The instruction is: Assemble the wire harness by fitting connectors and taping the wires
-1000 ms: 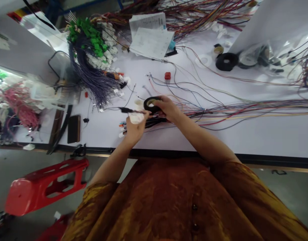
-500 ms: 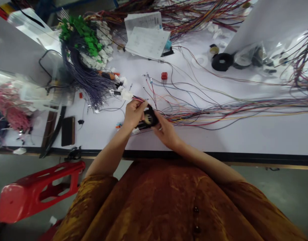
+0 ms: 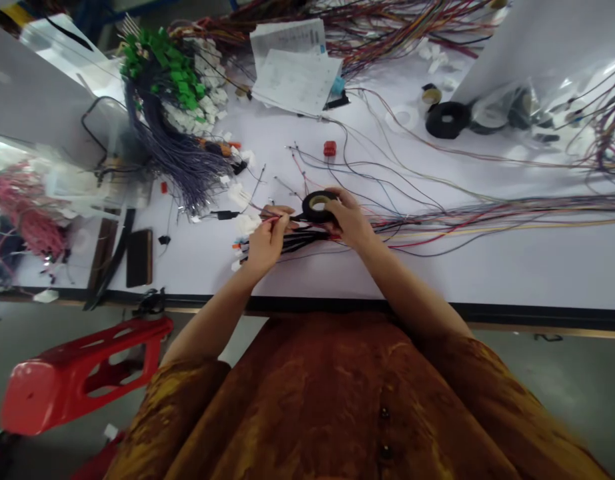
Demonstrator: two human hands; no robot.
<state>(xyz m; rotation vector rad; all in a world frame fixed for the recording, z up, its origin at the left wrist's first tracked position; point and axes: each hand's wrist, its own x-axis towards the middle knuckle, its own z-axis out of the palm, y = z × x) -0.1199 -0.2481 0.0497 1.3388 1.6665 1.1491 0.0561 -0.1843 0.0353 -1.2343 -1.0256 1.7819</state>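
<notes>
My right hand (image 3: 350,217) grips a roll of black tape (image 3: 310,215) by its right side, its pale core facing up. A short strip runs from the roll leftward to my left hand (image 3: 268,241). Between the thumb and fingers of that hand are pinched thin wires, red among them, where the tape meets them. White connectors (image 3: 247,225) sit at the wire ends just left of the fingers. Below the roll lie several black-wrapped wire branches (image 3: 305,240), part of a long wire bundle (image 3: 452,223) stretching off to the right.
A red connector (image 3: 329,148) lies beyond the hands. Purple wires (image 3: 172,167) with green and white connectors are heaped at back left, near paper sheets (image 3: 297,80). Another black tape roll (image 3: 447,120) is at back right. A dark phone-like slab (image 3: 139,258) and a red stool (image 3: 87,377) are left.
The tape roll has moved up and right, away from my left hand, and a strip now spans between them. My right hand has turned with it; the black-wrapped branches are more exposed.
</notes>
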